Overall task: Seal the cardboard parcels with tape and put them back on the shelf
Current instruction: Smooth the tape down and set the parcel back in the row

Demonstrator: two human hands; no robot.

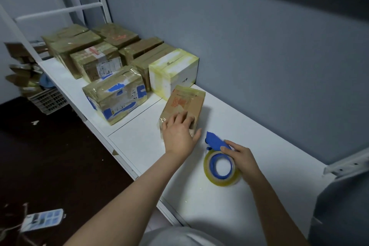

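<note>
Your left hand (178, 136) lies on the near end of the small parcel (185, 104), in the middle of the frame. The fingers are laid over the box and the thumb sticks out to the side. It looks like a press, not a grab.

Your right hand (242, 158) holds the tape roll (220, 168) by its blue holder, with fingers curled round it, at the lower right of the middle. The roll rests on the white shelf (249, 118), near the small parcel but not touching it.

I think you are on the taping step for this box. It already has some shiny tape on top. Next you need to bring the roll to the box, hold the box down, and pull tape over the flaps. Then it goes with the others.

The taped parcels (95, 56) sit in the upper left. The white box (173, 70) is just beside the small parcel's far end, and the parcel with blue marks (117, 98) is to its left. They leave little room there, so slide the box in slowly. A basket (48, 100) sits low at the left edge.
</note>
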